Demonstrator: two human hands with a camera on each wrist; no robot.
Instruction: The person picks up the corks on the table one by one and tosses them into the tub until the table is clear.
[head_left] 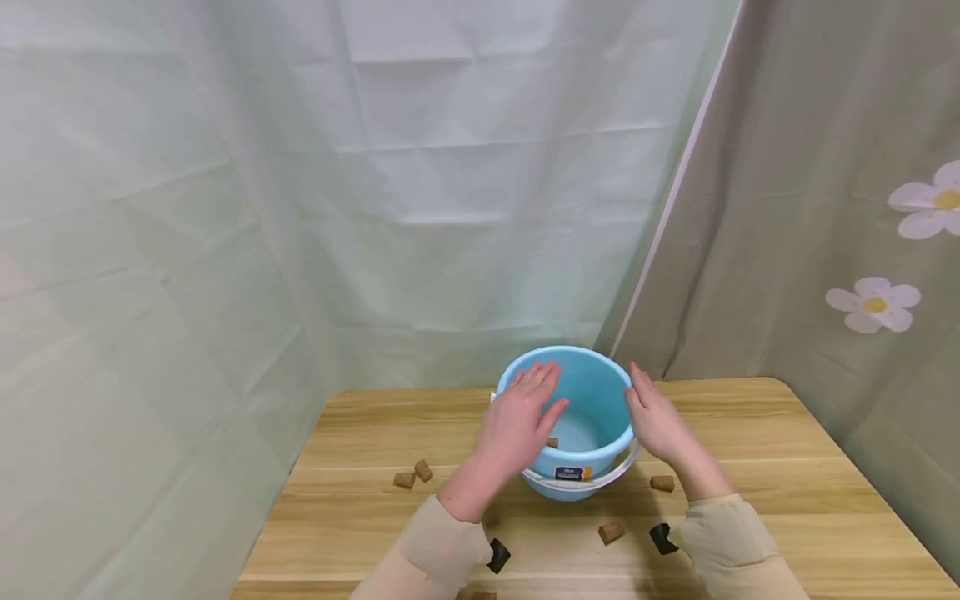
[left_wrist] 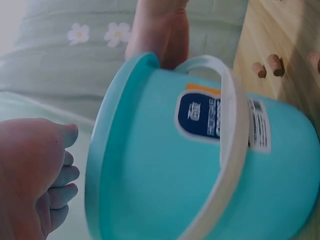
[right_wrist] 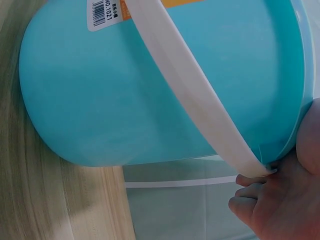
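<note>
A light blue bucket (head_left: 567, 467) with a white handle (head_left: 600, 482) stands upright on the wooden table. One cork (head_left: 552, 442) shows inside it, partly hidden by the rim. My left hand (head_left: 521, 417) is over the bucket's left side, fingers extended; in the left wrist view this hand (left_wrist: 35, 170) appears apart from the rim. Against the right side of the rim lies my right hand (head_left: 660, 421). The right wrist view puts that hand (right_wrist: 285, 200) beside the handle's hinge, with the thumb by the rim and fingers outside; their contact is partly hidden.
Two corks (head_left: 404, 479) lie on the table (head_left: 780, 467) to the left. Another cork (head_left: 662, 483) is right of the bucket, and one more cork (head_left: 611, 532) lies in front. Pale curtains (head_left: 480, 208) hang behind the table. Black pieces (head_left: 663, 539) sit at both cuffs.
</note>
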